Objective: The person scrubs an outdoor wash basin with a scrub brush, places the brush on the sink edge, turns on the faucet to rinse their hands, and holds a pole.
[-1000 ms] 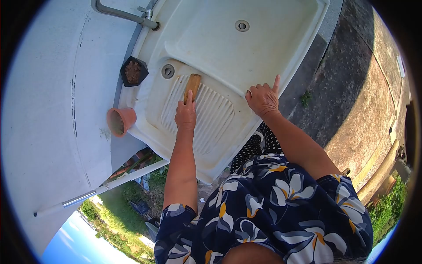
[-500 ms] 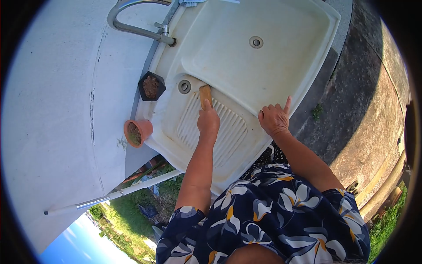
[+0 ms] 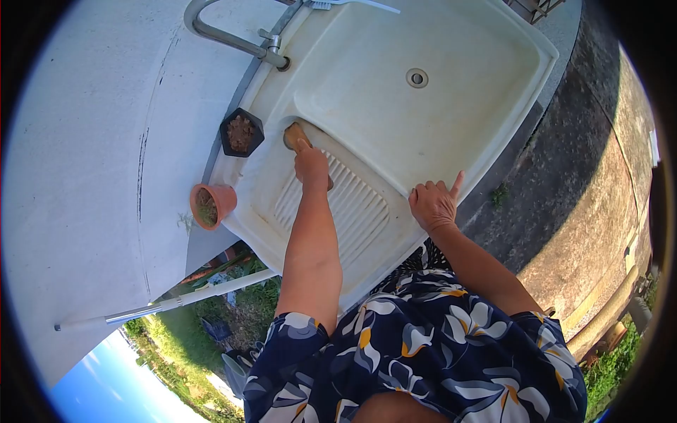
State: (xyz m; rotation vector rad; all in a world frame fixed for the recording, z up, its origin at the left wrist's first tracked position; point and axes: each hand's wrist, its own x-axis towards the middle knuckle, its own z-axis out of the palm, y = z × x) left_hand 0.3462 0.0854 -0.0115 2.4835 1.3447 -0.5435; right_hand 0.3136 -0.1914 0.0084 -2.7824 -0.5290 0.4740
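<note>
Your left hand is gripping a wooden block, one finger lying along it; the block is slanting across the far end of the ribbed washboard. Your right hand is resting half open on the smooth, pale basin's rim, one finger sticking out. A faceted black pot is standing near a round terracotta pot.

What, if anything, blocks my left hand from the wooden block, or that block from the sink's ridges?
Nothing visible: your left hand grips the wooden block, and no loose thing shows between it and the ridges. Your right hand is off to the side.
</note>
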